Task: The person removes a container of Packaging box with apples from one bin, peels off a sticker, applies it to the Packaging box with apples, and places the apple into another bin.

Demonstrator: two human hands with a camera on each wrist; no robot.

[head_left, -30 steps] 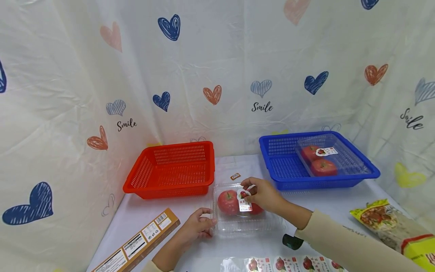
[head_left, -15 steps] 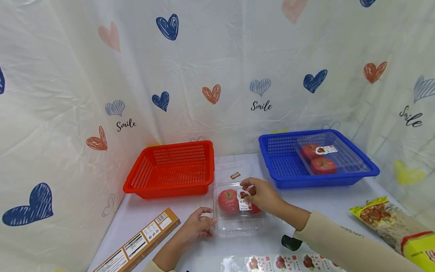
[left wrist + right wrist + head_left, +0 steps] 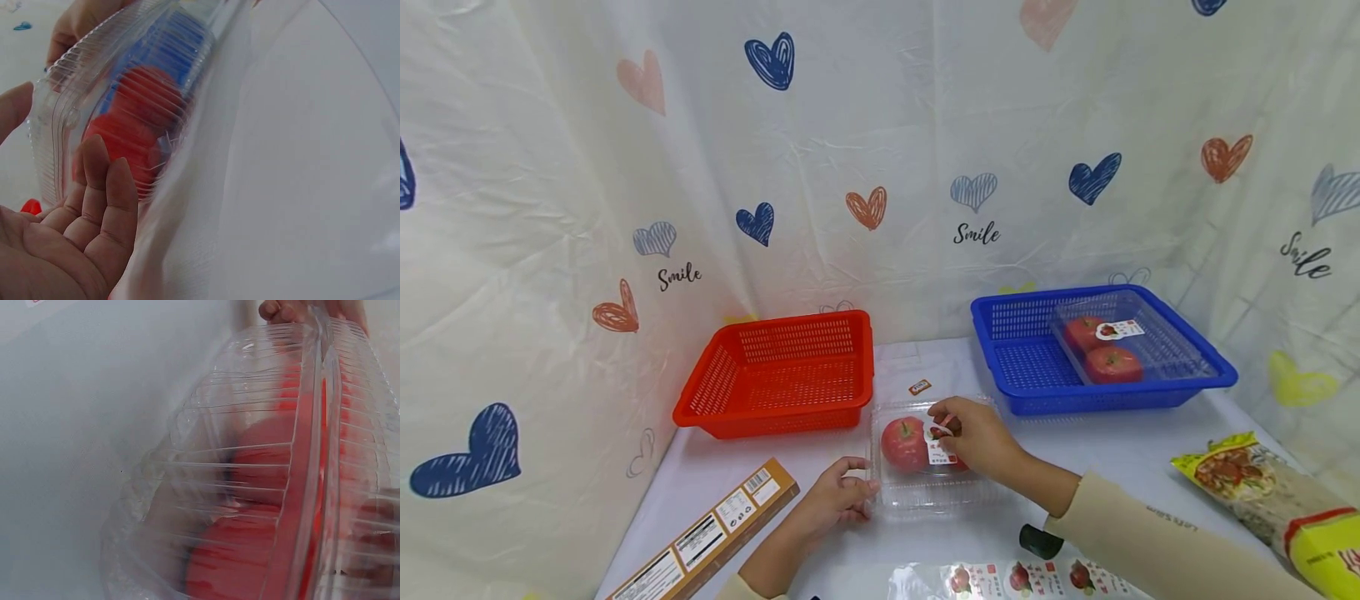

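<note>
A clear plastic clamshell container (image 3: 925, 498) with red apples (image 3: 904, 444) inside stands on the white-covered table. My left hand (image 3: 837, 497) holds its left edge, with thumb and fingers on either side of the rim; in the left wrist view the fingers (image 3: 119, 215) lie against the plastic. Over the lid, my right hand (image 3: 973, 433) pinches a white sticker label (image 3: 942, 452) with an apple print, near its rounded top. The label's lower part lies over the lid between the apples. The right wrist view shows the container's ribbed side (image 3: 250, 465).
A red basket (image 3: 782, 427) stands behind left; a blue basket (image 3: 1097, 404) at back right holds another labelled apple container (image 3: 1176, 354). A long brown box (image 3: 722, 525), a label strip (image 3: 992, 582), a dark green object (image 3: 1041, 541), a small orange packet (image 3: 919, 387) and a yellow-ended bag (image 3: 1262, 496) lie around.
My right hand has shifted slightly on the label, its fingertips a little more bent and the label's top less exposed. My left hand and the container stay in place.
</note>
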